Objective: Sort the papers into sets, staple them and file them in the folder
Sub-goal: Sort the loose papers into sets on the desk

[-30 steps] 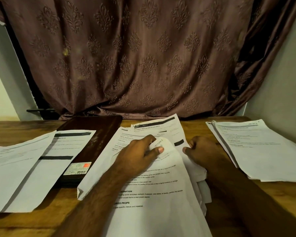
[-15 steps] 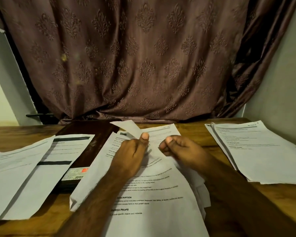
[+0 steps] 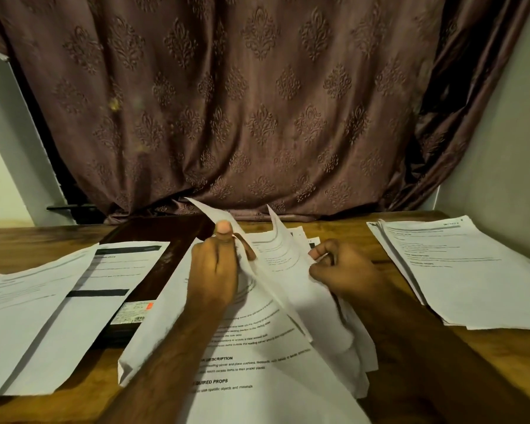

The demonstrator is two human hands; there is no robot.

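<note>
Hanging behind everything, a brown damask curtain drops to the far edge of the wooden worktop. Spread over the middle of that worktop is the loose central stack of papers, whose top sheet shows bold headings ending "DESCRIPTION" and "QUIRED PROPS"; the smaller print is too blurred to read. A squared right pile lies near the wall, well apart from the stack. Two left sheets overlap each other, one bearing black bars, and they partly cover the dark folder, which lies shut and flat beyond them. A white label with an orange patch and a barcode sits on the folder's near end; its text is unreadable. The left hand pinches a lifted page between thumb and fingers, its corner raised off the stack. The right hand has its fingers curled round the edge of the curved sheets beside it, its grip closed on them.
</note>
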